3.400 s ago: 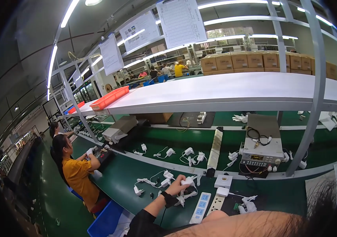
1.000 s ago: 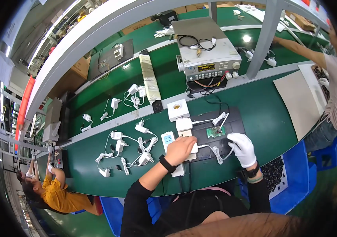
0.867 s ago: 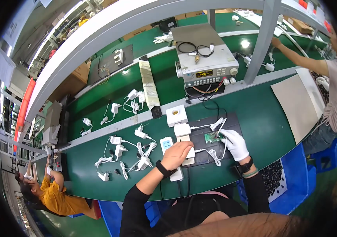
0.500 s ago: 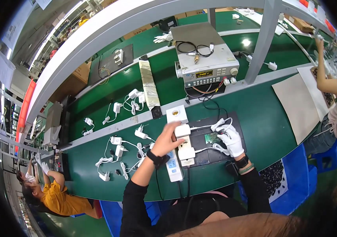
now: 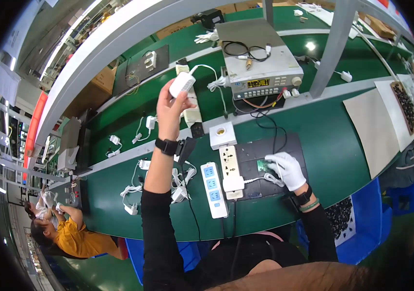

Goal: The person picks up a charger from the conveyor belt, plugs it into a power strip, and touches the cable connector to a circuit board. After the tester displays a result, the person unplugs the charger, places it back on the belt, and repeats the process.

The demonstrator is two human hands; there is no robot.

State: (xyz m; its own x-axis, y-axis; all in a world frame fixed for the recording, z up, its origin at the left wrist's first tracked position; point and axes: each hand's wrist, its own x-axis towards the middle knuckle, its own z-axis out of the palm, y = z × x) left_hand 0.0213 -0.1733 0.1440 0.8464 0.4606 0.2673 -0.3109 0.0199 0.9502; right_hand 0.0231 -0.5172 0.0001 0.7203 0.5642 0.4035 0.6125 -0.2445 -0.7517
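Observation:
My bare left hand (image 5: 170, 109) holds up a white power adapter (image 5: 183, 84) above the back strip of the bench. Its white cord hangs off to the right, with a coiled bundle beside the test instrument. My white-gloved right hand (image 5: 288, 170) is over a small green circuit board (image 5: 262, 166) on a black mat (image 5: 294, 153). Its fingers are drawn together at the board; what they pinch is hidden. Another white adapter (image 5: 233, 183) is plugged into a cream power strip (image 5: 228, 160), its cord running to a coil beside my right hand.
A white strip with blue sockets (image 5: 212, 186) lies left of the cream one. Several adapters with cords (image 5: 180, 194) lie farther left. A grey test instrument (image 5: 260, 63) stands behind, below a metal frame post (image 5: 330, 53). Blue bin (image 5: 369, 218) at right; co-workers sit both sides.
My left hand has lifted the adapter off the cream power strip and carried it up and left, cord trailing. My right hand stays by the board. The instrument's screen looks different.

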